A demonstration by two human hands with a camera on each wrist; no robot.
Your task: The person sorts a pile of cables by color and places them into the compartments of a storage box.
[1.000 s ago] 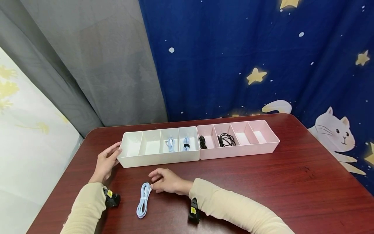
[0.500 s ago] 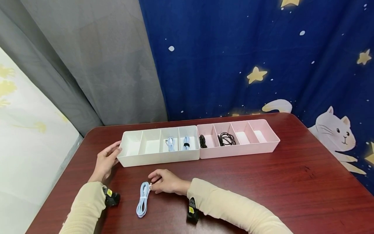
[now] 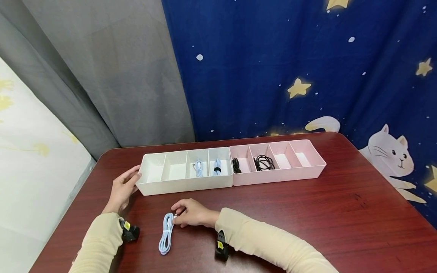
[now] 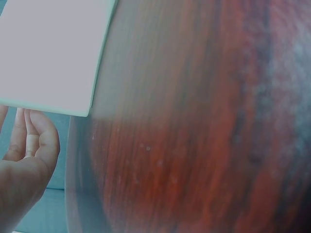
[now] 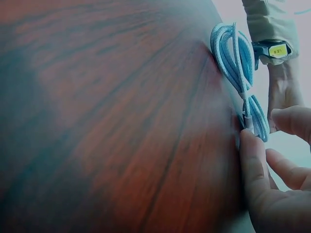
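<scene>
In the head view my left hand [image 3: 121, 189] touches the left end of a white divided storage box [image 3: 187, 185]. In the left wrist view the fingers meet the end of that box [image 4: 46, 53], not wrapped round it. A bundled light-blue charging cable [image 3: 165, 237] lies on the table, and my right hand [image 3: 194, 213] is at its far end. The right wrist view shows one digit touching the connector end of the cable [image 5: 238, 63], while the other fingers stand apart from it, loosely bent.
A pink divided box [image 3: 283, 175] adjoins the white one on the right. Black cables [image 3: 264, 163] lie in two of its compartments. Light-blue cables [image 3: 217, 167] occupy two compartments of the white box. Curtains hang behind the dark red table [image 3: 290, 212].
My right hand has shifted slightly left against the cable's connector end. My left hand stays at the white box, and both boxes keep their places.
</scene>
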